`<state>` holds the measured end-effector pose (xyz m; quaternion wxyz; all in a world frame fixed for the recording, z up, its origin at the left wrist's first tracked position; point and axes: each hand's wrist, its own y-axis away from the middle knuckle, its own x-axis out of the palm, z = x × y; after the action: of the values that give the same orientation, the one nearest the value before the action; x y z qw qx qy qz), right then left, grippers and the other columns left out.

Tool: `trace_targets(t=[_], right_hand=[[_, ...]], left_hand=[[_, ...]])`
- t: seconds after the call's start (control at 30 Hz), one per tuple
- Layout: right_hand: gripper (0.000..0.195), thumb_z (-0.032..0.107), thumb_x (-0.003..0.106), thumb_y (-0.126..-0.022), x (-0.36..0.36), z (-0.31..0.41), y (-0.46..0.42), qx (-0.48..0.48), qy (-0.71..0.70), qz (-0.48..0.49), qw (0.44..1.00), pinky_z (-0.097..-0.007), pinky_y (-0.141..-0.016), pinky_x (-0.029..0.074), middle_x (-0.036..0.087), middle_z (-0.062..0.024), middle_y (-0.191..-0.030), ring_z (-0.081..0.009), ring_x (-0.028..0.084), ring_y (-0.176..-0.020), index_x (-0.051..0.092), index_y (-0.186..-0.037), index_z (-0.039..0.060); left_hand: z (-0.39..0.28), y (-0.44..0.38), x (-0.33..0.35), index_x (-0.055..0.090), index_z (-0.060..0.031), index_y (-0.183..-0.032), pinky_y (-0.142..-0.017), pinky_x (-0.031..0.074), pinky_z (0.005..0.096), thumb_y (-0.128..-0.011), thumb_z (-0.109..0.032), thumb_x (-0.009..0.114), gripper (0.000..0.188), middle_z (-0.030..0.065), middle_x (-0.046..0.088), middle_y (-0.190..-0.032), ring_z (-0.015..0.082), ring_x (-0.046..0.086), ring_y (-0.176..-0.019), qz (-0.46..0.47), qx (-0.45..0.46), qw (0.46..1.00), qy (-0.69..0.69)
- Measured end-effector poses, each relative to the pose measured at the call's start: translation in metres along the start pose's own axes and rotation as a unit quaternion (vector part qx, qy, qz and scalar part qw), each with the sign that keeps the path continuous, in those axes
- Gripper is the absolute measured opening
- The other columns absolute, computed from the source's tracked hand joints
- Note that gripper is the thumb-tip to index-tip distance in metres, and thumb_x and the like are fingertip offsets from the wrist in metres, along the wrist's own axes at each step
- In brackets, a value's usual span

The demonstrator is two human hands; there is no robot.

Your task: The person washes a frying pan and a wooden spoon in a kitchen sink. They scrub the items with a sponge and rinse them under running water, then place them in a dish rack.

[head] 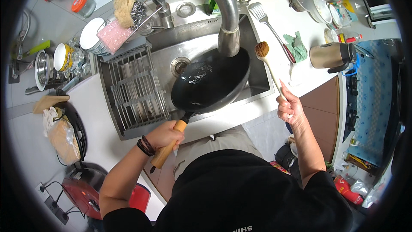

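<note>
My left hand (166, 136) grips the wooden handle of a black wok (209, 80), which is tilted over the stainless steel sink (161, 58) under the faucet (229, 35). Wet, shiny patches show on the wok's inside. In my right hand (290, 107) is a long pale-handled pot brush (262, 49), its brown bristle head raised beside the sink's right rim, apart from the wok. A slotted metal spatula (272, 27) with a dark red handle end lies on the counter to the right, against a green cloth (296, 47).
A metal drying rack (136, 87) spans the sink's left part. Sponges (115, 35) sit in a wire holder behind it, near stacked bowls (91, 35). A metallic kettle (328, 55) stands right, beside the stove (352, 103). A red appliance (80, 190) is at lower left.
</note>
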<state>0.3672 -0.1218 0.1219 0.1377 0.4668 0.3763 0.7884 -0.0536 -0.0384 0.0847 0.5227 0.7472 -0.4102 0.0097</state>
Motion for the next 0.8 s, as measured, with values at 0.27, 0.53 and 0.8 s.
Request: trace_targets(t=[0.27,0.53,0.8], right_hand=[[0.033,0.029,0.035,-0.100,-0.031,0.003,-0.002,0.038,-0.145,0.094,0.984,-0.0223,-0.030,0.021,0.039,0.0000,-0.056,-0.0063,0.028,-0.033,0.046,-0.131,0.0300],[0.052,0.012,0.046,-0.096,0.047,-0.028,-0.021,-0.182,0.428,-0.135,0.875,-0.0240,-0.035,0.027,0.038,0.0016,-0.057,-0.0067,0.027,-0.040,0.030,-0.144,0.0251],[0.052,0.009,0.045,-0.089,-0.012,-0.026,-0.124,-0.011,0.550,-0.193,0.812,-0.0302,-0.035,0.037,0.047,-0.0059,-0.064,-0.0122,0.038,-0.040,0.036,-0.140,0.0136]], left_hand=[[-0.002,-0.003,-0.003,0.045,-0.0056,-0.092,-0.042,0.037,0.0286,-0.080,-0.007,0.057,0.017,0.0009,0.043,-0.061,0.0116,0.044,-0.043,0.112,-0.053,0.966,0.225],[-0.004,0.002,-0.013,0.046,-0.0064,-0.091,-0.042,0.038,0.0295,-0.079,-0.006,0.056,0.016,0.0026,0.046,-0.062,0.0134,0.046,-0.044,0.040,-0.016,0.981,0.187],[-0.005,0.012,-0.022,0.045,-0.0058,-0.089,-0.043,0.039,0.0298,-0.076,-0.005,0.053,0.016,0.0028,0.047,-0.059,0.0144,0.047,-0.044,0.005,-0.016,0.983,0.185]])
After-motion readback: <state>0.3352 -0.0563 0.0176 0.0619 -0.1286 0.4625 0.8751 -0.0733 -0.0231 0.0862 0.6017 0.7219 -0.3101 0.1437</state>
